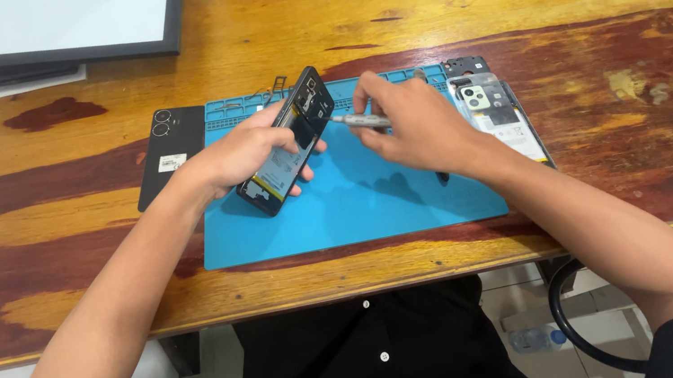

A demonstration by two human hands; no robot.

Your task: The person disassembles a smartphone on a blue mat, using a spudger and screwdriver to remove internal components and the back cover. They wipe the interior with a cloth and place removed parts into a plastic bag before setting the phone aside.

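Glass in a dark frame, a flat panel (59,26), lies at the upper left of the frame, half off the table (415,3), whose wood is streaked yellow and dark red. Lower and a little to the right, a black phone back cover (169,153) with two round camera rings rests flat on the wood, just beside the left edge of the blue work mat (357,204). Left of centre, the left hand (244,152) grasps an opened phone (285,141), holding it tilted above the mat with its inner side showing; fingers wrap under it and the thumb presses on the upper edge. Just right of centre, the right hand (412,123) is clenched around a slim silver screwdriver (362,121), whose tip meets the upper part of the opened phone. Further right, a second opened phone (499,112) with a pale camera block lies flat, partly on the mat's right edge, near the right wrist.
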